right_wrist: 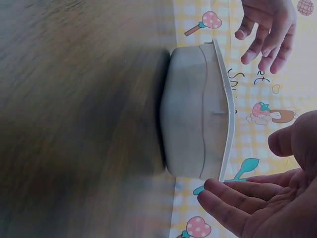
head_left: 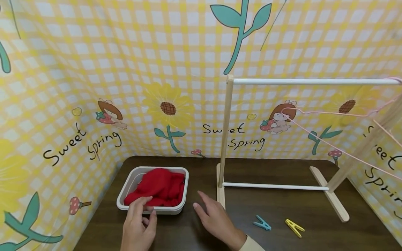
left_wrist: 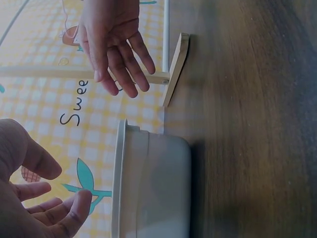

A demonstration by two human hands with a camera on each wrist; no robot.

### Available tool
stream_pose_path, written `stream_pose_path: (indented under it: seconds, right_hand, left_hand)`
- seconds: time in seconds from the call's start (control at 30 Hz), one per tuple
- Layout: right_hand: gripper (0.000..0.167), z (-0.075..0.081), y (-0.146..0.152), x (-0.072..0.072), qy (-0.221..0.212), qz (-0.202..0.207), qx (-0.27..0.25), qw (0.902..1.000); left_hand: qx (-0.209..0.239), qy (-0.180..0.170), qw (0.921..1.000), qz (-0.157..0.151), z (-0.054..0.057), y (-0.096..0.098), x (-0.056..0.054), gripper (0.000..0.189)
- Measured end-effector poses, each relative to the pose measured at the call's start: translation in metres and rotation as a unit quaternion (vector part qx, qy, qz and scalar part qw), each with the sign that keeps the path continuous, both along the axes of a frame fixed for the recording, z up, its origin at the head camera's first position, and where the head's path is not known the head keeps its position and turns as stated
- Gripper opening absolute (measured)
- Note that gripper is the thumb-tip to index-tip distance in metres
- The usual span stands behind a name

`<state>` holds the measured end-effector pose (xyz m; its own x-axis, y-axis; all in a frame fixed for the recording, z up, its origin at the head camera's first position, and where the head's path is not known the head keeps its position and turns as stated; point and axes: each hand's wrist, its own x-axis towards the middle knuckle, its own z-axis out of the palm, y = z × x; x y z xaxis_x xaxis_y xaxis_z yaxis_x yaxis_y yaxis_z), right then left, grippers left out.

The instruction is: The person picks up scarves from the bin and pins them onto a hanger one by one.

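A crumpled red cloth [head_left: 161, 184] lies in a pale grey plastic basin [head_left: 120, 195] on the left of the dark table. My left hand [head_left: 139, 223] hovers at the basin's near edge, fingers loosely bent, nothing in them. To the right of the basin is my right hand [head_left: 216, 218], its fingers extended and also holding nothing. In the left wrist view, the left hand [left_wrist: 44, 188] stands apart from the basin wall [left_wrist: 153, 188]. The right wrist view has the right hand [right_wrist: 267, 198] palm up near the basin rim [right_wrist: 231, 114].
A wooden rack [head_left: 225, 139] with white rods [head_left: 314, 82] stands on the right. Pink cord [head_left: 333, 113] hangs from it. A blue clothespin [head_left: 262, 223] and a yellow clothespin [head_left: 294, 228] lie on the table [head_left: 194, 237] before it. Checked fabric [head_left: 201, 45] surrounds the table.
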<state>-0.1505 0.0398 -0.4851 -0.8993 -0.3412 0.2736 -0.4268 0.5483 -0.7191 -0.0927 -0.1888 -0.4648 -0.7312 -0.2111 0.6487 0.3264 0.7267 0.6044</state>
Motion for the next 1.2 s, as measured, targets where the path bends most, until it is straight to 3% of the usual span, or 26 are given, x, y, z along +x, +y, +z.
stream_pose_path:
  seconds: [0.1,0.33,0.63,0.97,1.2]
  right_hand:
    - [0.051,0.000,-0.005,-0.002,-0.012,0.001,-0.010,0.9999]
    - [0.051,0.000,-0.015,-0.010,-0.005,-0.008,-0.015,0.9998]
    - [0.052,-0.005,-0.022,-0.018,-0.033,-0.007,-0.029,0.9990]
    - [0.053,-0.002,-0.029,-0.029,-0.051,-0.012,-0.039,0.9978]
    - [0.056,-0.002,-0.037,-0.035,-0.075,-0.010,-0.035,0.9965]
  left_hand:
    - [-0.001,-0.015,0.9999,0.008,0.001,-0.002,0.003,0.049]
    - [0.007,-0.003,1.0000,-0.001,0.006,-0.007,0.004,0.046]
    - [-0.003,-0.037,0.9991,0.018,0.009,-0.017,0.002,0.041]
    - [-0.017,-0.013,0.9997,0.010,0.012,-0.030,-0.006,0.035]
    - [-0.017,-0.052,0.9981,0.027,0.011,-0.032,-0.006,0.029]
